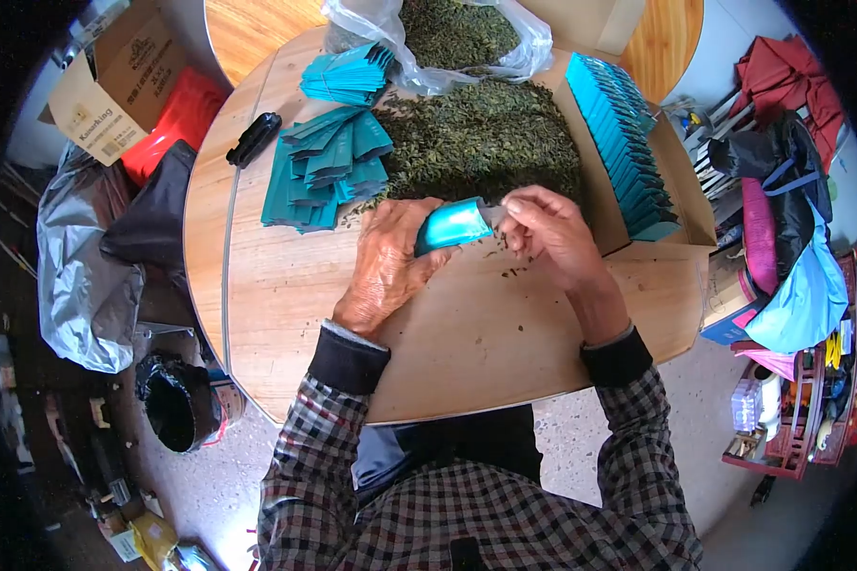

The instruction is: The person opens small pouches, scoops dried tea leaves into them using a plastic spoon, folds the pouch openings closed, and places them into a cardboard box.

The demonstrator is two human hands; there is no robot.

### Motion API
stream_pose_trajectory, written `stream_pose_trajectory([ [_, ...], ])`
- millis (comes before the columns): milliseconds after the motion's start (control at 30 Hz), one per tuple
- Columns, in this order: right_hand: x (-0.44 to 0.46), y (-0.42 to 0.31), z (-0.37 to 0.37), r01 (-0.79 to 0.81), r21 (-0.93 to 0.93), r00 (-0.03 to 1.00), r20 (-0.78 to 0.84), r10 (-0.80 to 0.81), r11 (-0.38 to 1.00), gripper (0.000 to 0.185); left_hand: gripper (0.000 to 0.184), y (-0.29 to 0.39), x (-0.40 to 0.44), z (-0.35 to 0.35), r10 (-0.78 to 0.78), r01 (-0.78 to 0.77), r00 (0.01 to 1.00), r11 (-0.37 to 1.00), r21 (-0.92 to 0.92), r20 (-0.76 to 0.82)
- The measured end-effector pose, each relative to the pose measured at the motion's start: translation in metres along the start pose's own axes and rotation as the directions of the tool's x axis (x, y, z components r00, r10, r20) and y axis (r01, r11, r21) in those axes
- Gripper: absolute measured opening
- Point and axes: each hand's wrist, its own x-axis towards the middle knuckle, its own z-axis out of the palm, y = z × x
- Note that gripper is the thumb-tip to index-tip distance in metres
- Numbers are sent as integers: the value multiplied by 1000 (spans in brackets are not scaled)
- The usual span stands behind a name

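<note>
My left hand (386,262) is wrapped round a shiny teal packet (455,226) held above the wooden table, its open end toward the right. At that end, my right hand (548,233) has its thumb and index finger pinched together; what they hold, if anything, is too small to tell. Behind both hands spreads a pile of dried green leaves (486,133). Loose teal packets (328,167) lie in a heap left of the pile, with a bundled stack of packets (348,76) behind them.
A cardboard box (690,205) with a row of upright teal packets (619,143) stands at the right. At the back is a clear plastic bag (533,48) of leaves. A black object (254,140) lies on the table's (276,314) left side. A lined bin (176,404) stands on the floor.
</note>
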Motion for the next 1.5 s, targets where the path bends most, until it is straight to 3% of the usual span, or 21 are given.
stream_pose_trajectory([
  [133,-2,3,-1,-22,-42,1000,3,22,999,16,52,-1,1,1,17,-17,1000,1000,-2,-13],
  [200,-3,0,2,-33,45,997,-74,36,998,17,52,1,-1,-1,-35,35,999,999,7,-21],
  [333,-5,1,1,-77,-20,997,-31,76,997,17,52,-5,1,1,-12,12,1000,1000,0,-28],
  [400,-7,-1,-7,6,9,998,-58,-5,1000,17,52,-5,-1,1,-24,24,999,1000,-11,-48],
  [633,-23,-32,-21,75,-29,989,-123,-78,997,16,51,-5,-1,-1,-66,64,996,998,-24,-61],
  [733,-31,-50,-26,84,-154,975,-190,-113,984,15,51,-7,-2,-2,-30,32,996,999,14,-85],
  [800,-36,-58,-34,36,-515,980,-150,-131,856,15,51,-7,-2,-2,-61,63,995,998,14,-79],
  [833,-38,-63,-38,34,-518,980,-152,-130,855,15,51,-8,-2,-3,-62,63,995,998,10,-79],
  [900,-44,-71,-43,37,-826,995,-24,-100,562,13,51,-8,-2,-1,-44,47,994,998,34,-98],
  [933,-46,-73,-45,31,-828,995,-29,-98,560,13,51,-7,-3,-1,-44,47,994,999,28,-95],
  [1000,-45,-77,-46,265,-954,950,233,-209,141,12,51,-7,-2,-2,-76,79,994,996,32,-73],
  [1033,-43,-76,-46,266,-954,949,234,-209,139,12,51,-7,-2,-3,-76,78,994,996,32,-75],
  [1100,-36,-71,-45,216,-976,950,214,-228,-16,12,52,-6,-2,-3,-76,79,995,996,41,-70],
  [1233,-19,-58,-34,156,-983,935,179,-305,-97,13,52,-8,-3,-3,-65,68,994,997,31,-88],
  [1433,-14,-32,-27,187,-982,876,170,-452,-7,10,53,-7,-3,-4,-96,99,993,994,40,-68],
  [1500,-17,-23,-29,252,-964,838,176,-517,80,11,51,-6,-3,-5,-61,64,994,997,32,-87],
])
